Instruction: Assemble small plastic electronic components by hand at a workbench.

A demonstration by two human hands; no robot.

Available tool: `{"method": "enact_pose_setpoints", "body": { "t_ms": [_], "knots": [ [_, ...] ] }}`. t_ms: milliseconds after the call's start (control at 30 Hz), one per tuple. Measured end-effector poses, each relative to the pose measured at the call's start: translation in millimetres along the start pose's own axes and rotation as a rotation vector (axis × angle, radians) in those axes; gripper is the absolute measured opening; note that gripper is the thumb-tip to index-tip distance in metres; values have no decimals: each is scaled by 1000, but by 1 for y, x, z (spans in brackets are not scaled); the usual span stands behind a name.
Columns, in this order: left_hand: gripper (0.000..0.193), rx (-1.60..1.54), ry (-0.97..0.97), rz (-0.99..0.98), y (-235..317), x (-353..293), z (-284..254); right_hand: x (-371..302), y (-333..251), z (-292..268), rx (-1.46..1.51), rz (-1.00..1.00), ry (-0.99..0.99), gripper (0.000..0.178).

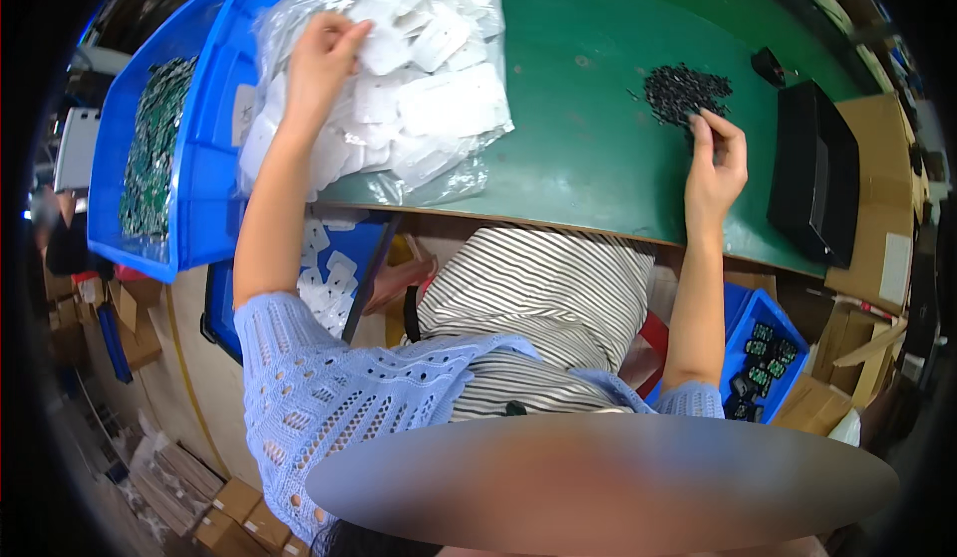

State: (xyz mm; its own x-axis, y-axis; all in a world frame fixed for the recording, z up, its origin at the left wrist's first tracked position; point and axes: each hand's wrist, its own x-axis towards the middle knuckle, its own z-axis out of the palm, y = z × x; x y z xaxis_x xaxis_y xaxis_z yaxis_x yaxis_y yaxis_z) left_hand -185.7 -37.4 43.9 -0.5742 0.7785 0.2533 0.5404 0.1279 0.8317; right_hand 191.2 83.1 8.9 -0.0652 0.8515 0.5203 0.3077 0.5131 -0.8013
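My left hand (321,57) reaches into a clear plastic bag (419,89) full of white plastic pieces on the green table (588,139); its fingers pinch one white piece (377,51) at the bag's mouth. My right hand (716,163) rests at the near edge of a small heap of tiny black parts (686,91), fingertips pinched together on the heap's rim. Whether a black part sits between those fingers is too small to tell.
A large blue bin (204,158) with green circuit boards stands at the left. A black box (812,173) lies at the table's right beside cardboard. Below the table are a blue bin of white pieces (329,278) and a small blue bin (763,353) holding dark parts.
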Motion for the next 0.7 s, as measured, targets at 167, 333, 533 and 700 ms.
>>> {"method": "enact_pose_setpoints", "body": {
  "t_ms": [167,333,533,700],
  "knots": [
    [21,-222,-54,166,67,-37,24,5,-38,15,565,327,-162,14],
    [26,-430,-354,102,114,-56,104,0,-56,21,727,307,-258,13],
    [20,-315,-411,353,114,-65,141,-5,-49,30,669,193,-219,8],
    [16,-244,-305,478,103,-62,149,-11,-46,35,321,-33,-183,6]
  ]
}}
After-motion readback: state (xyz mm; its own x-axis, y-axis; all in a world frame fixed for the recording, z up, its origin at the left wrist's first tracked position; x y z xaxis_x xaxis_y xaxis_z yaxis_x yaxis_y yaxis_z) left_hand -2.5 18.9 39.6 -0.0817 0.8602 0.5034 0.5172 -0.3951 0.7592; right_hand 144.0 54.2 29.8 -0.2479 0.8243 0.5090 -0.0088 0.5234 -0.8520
